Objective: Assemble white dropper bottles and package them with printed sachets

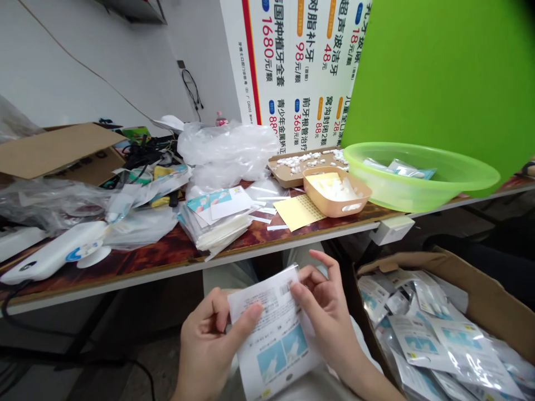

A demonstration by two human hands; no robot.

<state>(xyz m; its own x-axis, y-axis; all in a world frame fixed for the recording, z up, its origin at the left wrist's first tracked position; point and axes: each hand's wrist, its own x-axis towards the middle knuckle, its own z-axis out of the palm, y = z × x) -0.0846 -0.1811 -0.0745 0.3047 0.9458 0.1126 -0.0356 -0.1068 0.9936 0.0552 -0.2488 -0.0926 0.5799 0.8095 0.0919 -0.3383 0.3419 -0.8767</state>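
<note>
A white printed packet (271,340) with two blue pictures and a barcode is held tilted above my lap. My left hand (213,340) pinches its left edge, the thumb lying on the printed face. At the upper right corner, my right hand (326,312) grips the packet near the barcode, thumb on top and index finger raised. Beyond my hands, on the table (167,256), lie a stack of similar packets (217,214), a yellow sheet with small dots (298,211) and an orange basket (334,192) of small white pieces.
An open cardboard box (472,278) full of packets stands low at the right. On the table are a green basin (409,189), a cardboard tray of white pieces (288,172), plastic bags (225,150) and a white device (54,250) with a cable. A green panel rises behind.
</note>
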